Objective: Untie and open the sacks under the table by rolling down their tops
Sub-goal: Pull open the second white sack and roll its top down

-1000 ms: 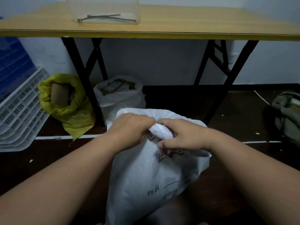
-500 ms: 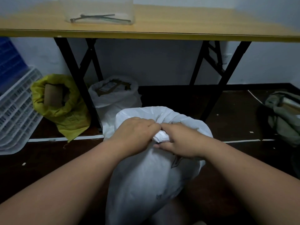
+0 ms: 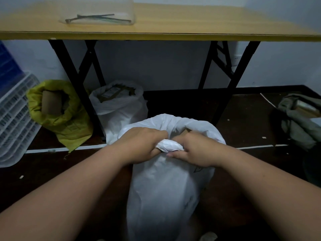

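Note:
A white woven sack (image 3: 163, 185) stands on the dark floor right in front of me. My left hand (image 3: 140, 145) and my right hand (image 3: 194, 150) both grip the bunched near edge of its top, knuckles close together. Behind my hands the mouth gapes a little and something brown shows inside. Under the table stands a second white sack (image 3: 119, 108), its top rolled down and packets showing. Left of it a yellow sack (image 3: 57, 115) sits rolled open with a cardboard piece in it.
The wooden table (image 3: 191, 26) on black folding legs (image 3: 76, 79) spans the top, with a clear tub (image 3: 97, 13) on it. White and blue plastic crates (image 3: 13, 119) lean at the left. A grey-green bag (image 3: 298, 119) lies on the floor at the right.
Both hands have turned the gathered top of the near sack toward me and down. The printed side has slipped lower and the mouth behind my hands has begun to gape.

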